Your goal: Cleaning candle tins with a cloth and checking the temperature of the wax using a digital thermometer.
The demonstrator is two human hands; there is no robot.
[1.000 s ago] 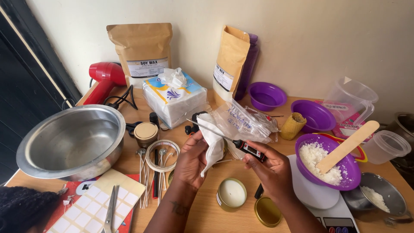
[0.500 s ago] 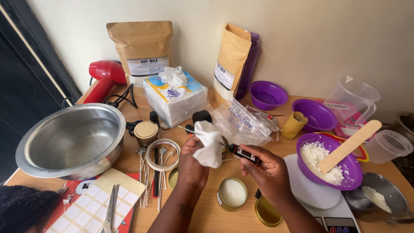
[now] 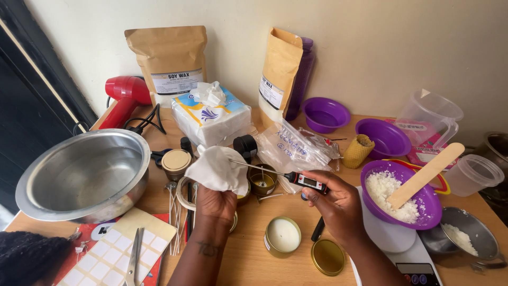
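1. Two hands are working over a crowded wooden table, and I am watching from the head camera looking down on them.
2. I am seeing the left hand bunching a white tissue, its fingers closed around the lower folds while the rest is billowing above the knuckles.
3. I am seeing the right hand pinching the black body of a probe thermometer between thumb and fingertips, palm turned inward.
4. Its thin metal probe is reaching from the right hand across toward the left, and the tip is meeting the edge of the tissue, just above the left hand.
5. I am judging that wiping the probe is under way: the metal looks clean where it shows, though I cannot tell whether residue remains near the tip.
6. Below and between the wrists, a small tin of white wax is sitting open with its gold lid lying beside it; to me the wax looks already poured and set.
7. Right of the right hand, a purple bowl of white flakes is holding a wooden stirrer, and much of the flake supply looks unused.
8. Left of the left hand, a large steel bowl is sitting empty.
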